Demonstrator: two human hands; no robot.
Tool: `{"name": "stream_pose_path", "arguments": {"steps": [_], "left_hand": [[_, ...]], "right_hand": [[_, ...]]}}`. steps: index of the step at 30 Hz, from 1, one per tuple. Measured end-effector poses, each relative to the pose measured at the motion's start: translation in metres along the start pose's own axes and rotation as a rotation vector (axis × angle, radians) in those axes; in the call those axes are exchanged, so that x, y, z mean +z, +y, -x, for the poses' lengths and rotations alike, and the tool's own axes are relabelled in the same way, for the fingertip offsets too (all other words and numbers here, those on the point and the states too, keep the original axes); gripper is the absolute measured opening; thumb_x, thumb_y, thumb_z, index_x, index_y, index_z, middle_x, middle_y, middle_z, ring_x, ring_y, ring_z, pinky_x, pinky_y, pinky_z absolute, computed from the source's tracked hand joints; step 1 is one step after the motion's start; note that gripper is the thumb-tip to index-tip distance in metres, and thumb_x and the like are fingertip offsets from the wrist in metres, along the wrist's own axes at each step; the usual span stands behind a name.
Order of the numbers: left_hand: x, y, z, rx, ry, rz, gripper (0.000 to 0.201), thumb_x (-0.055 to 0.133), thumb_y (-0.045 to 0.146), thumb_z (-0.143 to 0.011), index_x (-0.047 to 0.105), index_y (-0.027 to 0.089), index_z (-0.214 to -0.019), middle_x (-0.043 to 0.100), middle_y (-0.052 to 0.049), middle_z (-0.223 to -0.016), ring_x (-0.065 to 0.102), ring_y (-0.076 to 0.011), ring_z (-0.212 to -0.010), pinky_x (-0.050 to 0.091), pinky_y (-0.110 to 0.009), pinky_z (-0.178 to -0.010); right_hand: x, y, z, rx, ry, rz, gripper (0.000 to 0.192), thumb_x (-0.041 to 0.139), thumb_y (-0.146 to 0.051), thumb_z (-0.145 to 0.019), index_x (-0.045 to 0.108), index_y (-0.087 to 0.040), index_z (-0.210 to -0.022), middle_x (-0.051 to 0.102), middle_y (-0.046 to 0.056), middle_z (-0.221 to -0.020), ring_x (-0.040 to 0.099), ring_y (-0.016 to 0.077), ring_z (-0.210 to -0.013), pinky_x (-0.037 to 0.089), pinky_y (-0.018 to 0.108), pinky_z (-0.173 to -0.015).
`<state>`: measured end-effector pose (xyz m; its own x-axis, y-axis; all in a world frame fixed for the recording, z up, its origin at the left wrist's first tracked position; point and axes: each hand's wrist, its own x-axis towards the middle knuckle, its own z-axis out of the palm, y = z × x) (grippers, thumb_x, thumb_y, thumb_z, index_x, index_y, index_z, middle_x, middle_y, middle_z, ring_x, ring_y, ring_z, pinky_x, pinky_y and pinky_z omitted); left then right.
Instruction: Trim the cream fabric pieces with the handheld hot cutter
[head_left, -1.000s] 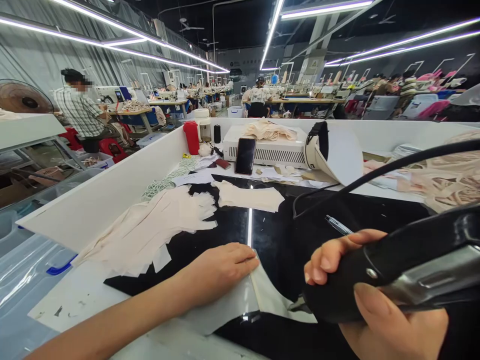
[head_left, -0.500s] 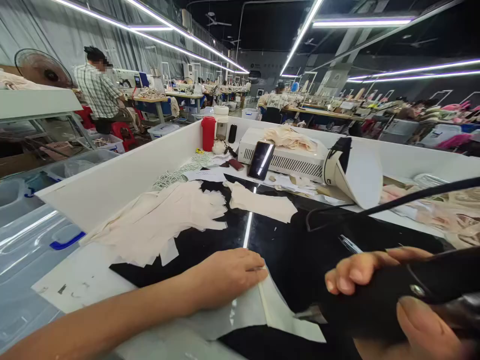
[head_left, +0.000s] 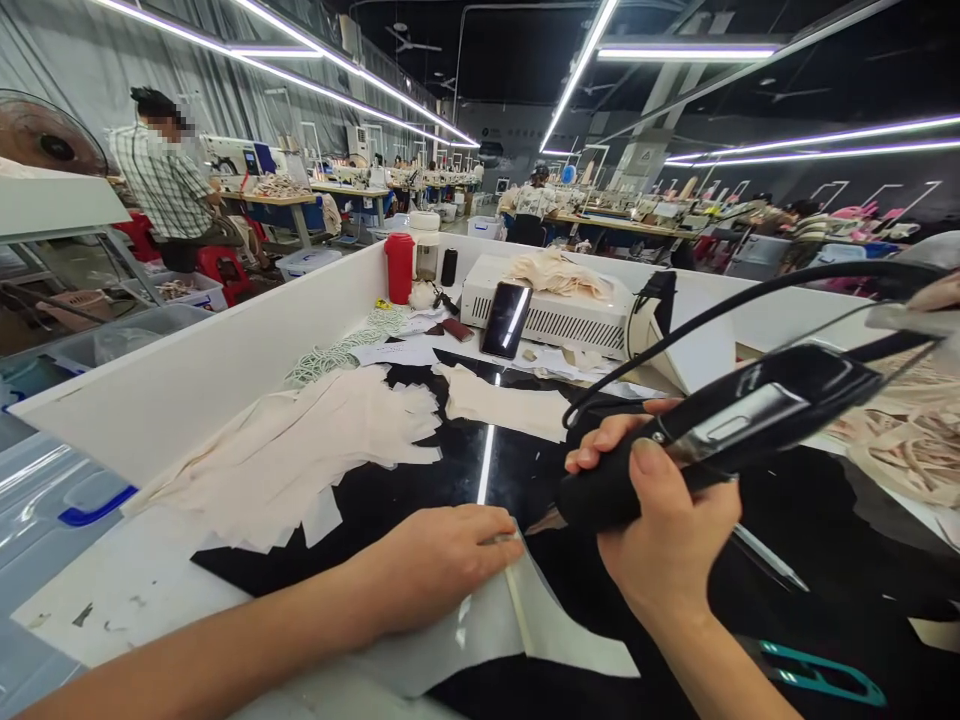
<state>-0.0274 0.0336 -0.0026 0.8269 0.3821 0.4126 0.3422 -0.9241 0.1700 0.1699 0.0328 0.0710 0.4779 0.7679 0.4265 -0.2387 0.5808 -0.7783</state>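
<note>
Two hands working at the near edge of the black table top [head_left: 420, 480]. Left hand [head_left: 442, 560] lying flat, fingers together, pressing down a pale fabric piece [head_left: 540, 620] at that edge. Right hand [head_left: 660, 520] clamping around the black corded cutting tool [head_left: 720, 430], tip [head_left: 547, 521] hovering just beside the left fingertips, over the fabric's upper corner. Lying farther out: cut cream pieces [head_left: 300, 460] toward the left edge, a phone [head_left: 506, 320] leaning on a white box [head_left: 555, 310] at the far edge, teal snips [head_left: 825, 675] at the near right corner.
</note>
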Motion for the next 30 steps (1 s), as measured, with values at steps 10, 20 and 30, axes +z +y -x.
{"name": "stream_pose_path", "arguments": {"steps": [10, 20, 30], "left_hand": [[-0.002, 0.0, 0.001, 0.0, -0.026, 0.0, 0.028, 0.047, 0.008, -0.116, 0.068, 0.012, -0.133, 0.076, -0.012, -0.136, 0.079, -0.0232, -0.119, 0.069, -0.031, -0.097], [-0.005, 0.0, 0.001, -0.009, -0.04, -0.009, 0.03, 0.045, 0.006, -0.114, 0.069, 0.012, -0.131, 0.076, -0.013, -0.136, 0.081, -0.0248, -0.119, 0.07, -0.033, -0.098], [-0.005, -0.004, 0.008, -0.001, -0.105, -0.044, 0.036, 0.052, 0.005, -0.11, 0.069, 0.02, -0.138, 0.071, -0.013, -0.151, 0.077, -0.0268, -0.13, 0.068, -0.033, -0.101]], "right_hand": [[-0.001, 0.005, 0.005, -0.007, -0.039, 0.007, 0.042, 0.096, -0.037, -0.081, 0.067, -0.027, -0.11, 0.074, -0.006, -0.076, 0.066, 0.0146, -0.061, 0.063, 0.029, -0.061], [-0.002, 0.007, 0.008, -0.028, -0.071, 0.044, 0.03, 0.087, -0.029, -0.09, 0.066, -0.028, -0.112, 0.075, -0.007, -0.079, 0.07, 0.0146, -0.061, 0.063, 0.031, -0.064], [-0.008, -0.003, 0.009, -0.03, -0.047, 0.023, 0.04, 0.095, -0.038, -0.084, 0.068, -0.027, -0.111, 0.074, -0.006, -0.077, 0.068, 0.0146, -0.061, 0.063, 0.03, -0.061]]}}
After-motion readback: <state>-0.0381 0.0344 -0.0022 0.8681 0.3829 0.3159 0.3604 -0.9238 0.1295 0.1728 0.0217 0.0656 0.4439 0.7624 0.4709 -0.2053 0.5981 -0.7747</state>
